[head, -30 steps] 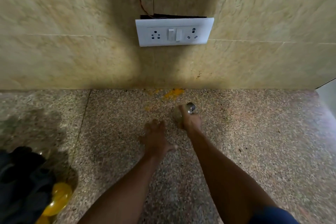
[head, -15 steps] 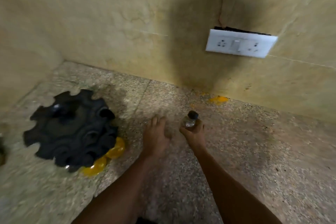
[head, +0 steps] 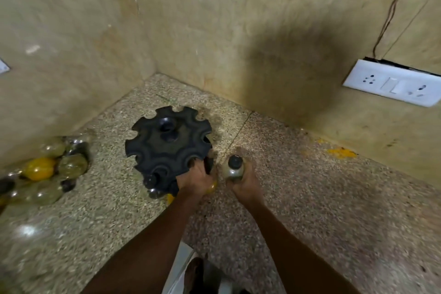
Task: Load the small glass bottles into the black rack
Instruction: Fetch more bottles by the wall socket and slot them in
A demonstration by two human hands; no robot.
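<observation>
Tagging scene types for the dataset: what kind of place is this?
Probably a home kitchen counter in a corner: speckled stone countertop, beige tiled walls and a white socket plate. The right hand holds a small bottle beside the black rack.

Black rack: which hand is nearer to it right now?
Left. The left hand touches the black rack's near right edge; the right hand holds a bottle upright, apart from the rack, to its right.

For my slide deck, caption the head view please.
Right hand holds a bottle beside the black rack, which the left hand grips.
</observation>
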